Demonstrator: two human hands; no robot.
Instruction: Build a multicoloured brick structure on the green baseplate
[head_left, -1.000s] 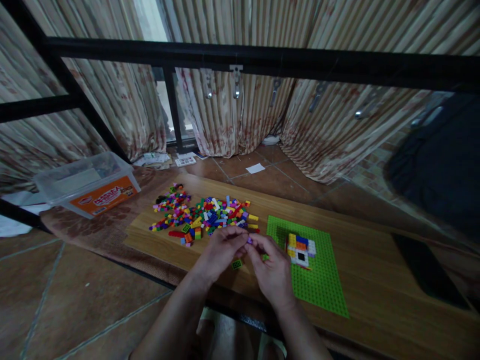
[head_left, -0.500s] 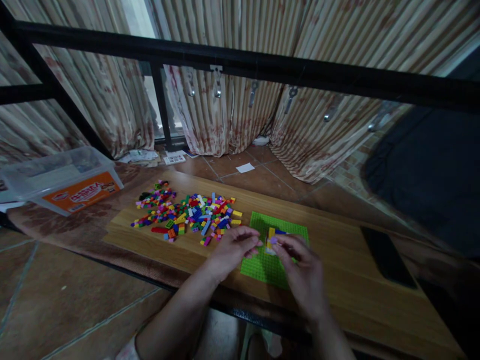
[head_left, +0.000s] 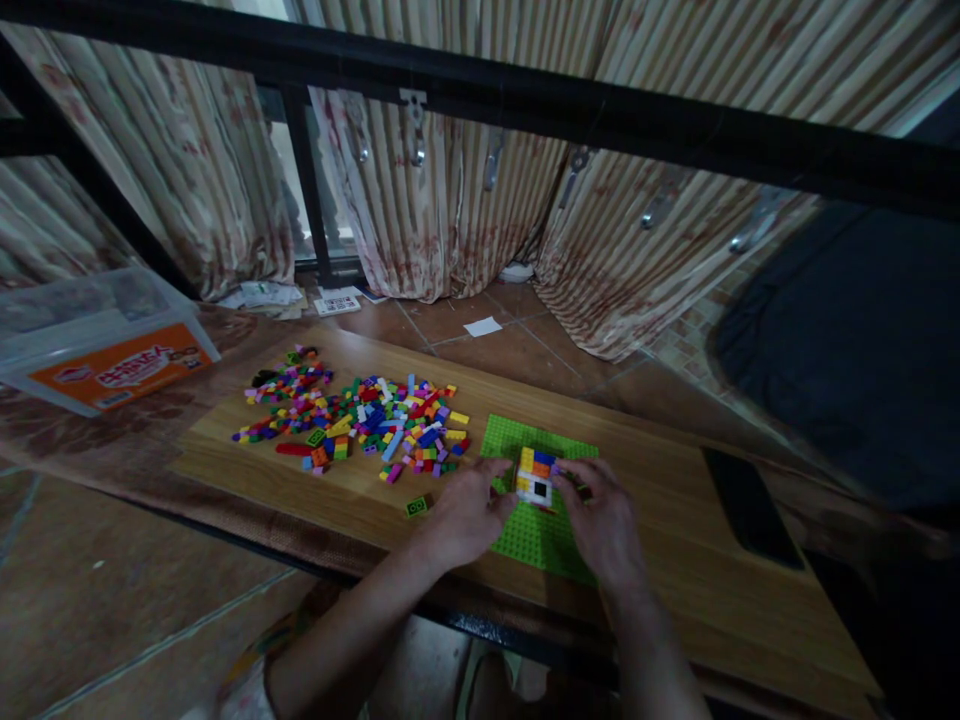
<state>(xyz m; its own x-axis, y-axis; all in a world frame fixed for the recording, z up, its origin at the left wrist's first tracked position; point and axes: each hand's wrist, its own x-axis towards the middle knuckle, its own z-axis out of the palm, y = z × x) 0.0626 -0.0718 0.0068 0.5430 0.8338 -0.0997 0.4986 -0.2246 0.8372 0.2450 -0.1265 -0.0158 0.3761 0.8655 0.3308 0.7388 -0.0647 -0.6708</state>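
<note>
A small build of toy bricks (head_left: 535, 478), in yellow, blue, orange and white with a dark square in the white part, sits on the green baseplate (head_left: 525, 545). My left hand (head_left: 466, 512) is at its left side, thumb and index finger apart, fingertips close to the edge; whether they touch is unclear. At the right side of the build, my right hand (head_left: 606, 520) pinches a small purple brick (head_left: 556, 472) against or just beside it. My fingers partly cover the purple brick.
A heap of loose coloured bricks (head_left: 375, 420) spreads over the left of the wooden board (head_left: 667, 560). One green brick (head_left: 417, 506) lies near my left wrist. A dark phone-like slab (head_left: 750, 505) lies at the right. A clear plastic box (head_left: 105, 345) stands far left.
My right hand has brought the purple brick down to the build's right side. My left hand has spread thumb and finger beside the build. A green brick now lies near my left wrist.
</note>
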